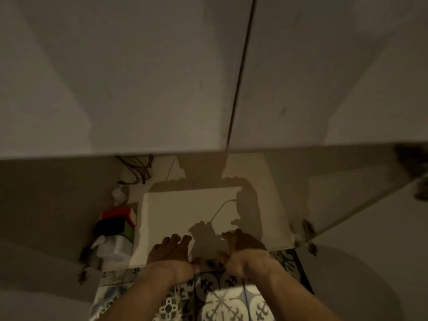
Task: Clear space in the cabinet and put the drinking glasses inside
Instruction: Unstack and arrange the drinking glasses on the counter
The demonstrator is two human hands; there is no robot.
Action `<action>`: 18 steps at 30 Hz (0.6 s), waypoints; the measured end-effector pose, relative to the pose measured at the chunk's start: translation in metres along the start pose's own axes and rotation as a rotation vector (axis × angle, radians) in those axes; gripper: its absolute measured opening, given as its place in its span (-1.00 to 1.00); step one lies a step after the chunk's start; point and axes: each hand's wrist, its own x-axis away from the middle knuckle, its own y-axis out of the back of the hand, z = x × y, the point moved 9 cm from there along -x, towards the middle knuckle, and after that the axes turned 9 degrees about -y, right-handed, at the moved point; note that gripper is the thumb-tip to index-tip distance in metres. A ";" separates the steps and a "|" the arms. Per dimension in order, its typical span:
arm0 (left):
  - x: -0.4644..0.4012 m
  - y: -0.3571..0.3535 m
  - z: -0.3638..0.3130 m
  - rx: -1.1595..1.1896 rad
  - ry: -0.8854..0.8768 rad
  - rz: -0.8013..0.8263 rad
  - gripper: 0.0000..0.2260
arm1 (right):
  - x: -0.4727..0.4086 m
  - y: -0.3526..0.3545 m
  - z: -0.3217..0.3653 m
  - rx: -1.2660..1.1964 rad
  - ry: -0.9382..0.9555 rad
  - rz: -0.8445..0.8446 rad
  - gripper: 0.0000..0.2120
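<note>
I look down into a low open cabinet [275, 181] with a pale floor. A flat white box [185, 209] lies inside it, and a thin white cable [220, 209] runs across its top. My left hand [171, 253] rests on the box's near edge, fingers spread on top and thumb at the front. My right hand [243, 251] holds the same edge further right, fingers curled over it. Hand shadows fall across the box. No drinking glasses are in view.
Left of the box stand a red box [118, 212], a black item [108, 225], a white bag [113, 249] and a small white bottle [119, 194]. Coloured wires [136, 170] hang at the back. Cabinet doors [361, 216] stand open on both sides. Patterned floor tiles [222, 300] lie below.
</note>
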 end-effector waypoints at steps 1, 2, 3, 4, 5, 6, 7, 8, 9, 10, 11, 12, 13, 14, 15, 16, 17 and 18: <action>0.017 0.017 -0.010 0.009 -0.004 0.013 -0.26 | 0.020 0.019 0.003 -0.002 -0.001 -0.001 -0.42; 0.040 0.041 -0.021 0.010 -0.011 0.015 -0.25 | 0.046 0.044 0.007 -0.012 -0.009 -0.005 -0.43; 0.062 0.061 -0.034 0.012 -0.019 0.021 -0.25 | 0.070 0.064 0.009 -0.019 -0.021 -0.003 -0.44; 0.084 0.080 -0.047 0.003 -0.034 0.029 -0.25 | 0.095 0.083 0.011 -0.024 -0.029 0.002 -0.46; 0.106 0.098 -0.060 0.000 -0.043 0.047 -0.25 | 0.120 0.099 0.014 -0.025 -0.039 0.017 -0.47; 0.129 0.115 -0.071 -0.003 -0.054 0.054 -0.27 | 0.145 0.115 0.016 -0.025 -0.048 0.031 -0.49; 0.149 0.128 -0.081 0.005 -0.059 0.064 -0.29 | 0.167 0.128 0.019 -0.031 -0.054 0.049 -0.49; 0.173 0.146 -0.091 0.013 -0.066 0.077 -0.32 | 0.193 0.147 0.021 -0.049 -0.060 0.069 -0.50; 0.196 0.161 -0.101 0.024 -0.067 0.103 -0.36 | 0.218 0.163 0.022 -0.063 -0.075 0.094 -0.51; 0.217 0.175 -0.111 0.039 -0.073 0.116 -0.38 | 0.241 0.179 0.023 -0.064 -0.074 0.116 -0.52; 0.237 0.187 -0.120 0.059 -0.074 0.138 -0.38 | 0.261 0.192 0.025 -0.051 -0.075 0.143 -0.54; 0.256 0.205 -0.130 0.072 -0.083 0.145 -0.37 | 0.281 0.208 0.026 -0.043 -0.075 0.153 -0.56; 0.274 0.219 -0.139 0.089 -0.089 0.147 -0.37 | 0.298 0.221 0.027 -0.034 -0.075 0.163 -0.57; 0.291 0.233 -0.148 0.100 -0.093 0.122 -0.37 | 0.314 0.234 0.028 -0.031 -0.069 0.161 -0.58; 0.309 0.247 -0.156 0.102 -0.086 0.097 -0.39 | 0.330 0.247 0.028 -0.035 -0.074 0.154 -0.58; 0.326 0.261 -0.163 0.096 -0.083 0.053 -0.42 | 0.345 0.260 0.027 -0.046 -0.070 0.131 -0.57; 0.344 0.273 -0.169 0.082 -0.071 0.015 -0.44 | 0.359 0.274 0.026 -0.054 -0.065 0.103 -0.56; 0.360 0.287 -0.176 0.068 -0.062 -0.015 -0.44 | 0.373 0.287 0.025 -0.055 -0.057 0.077 -0.57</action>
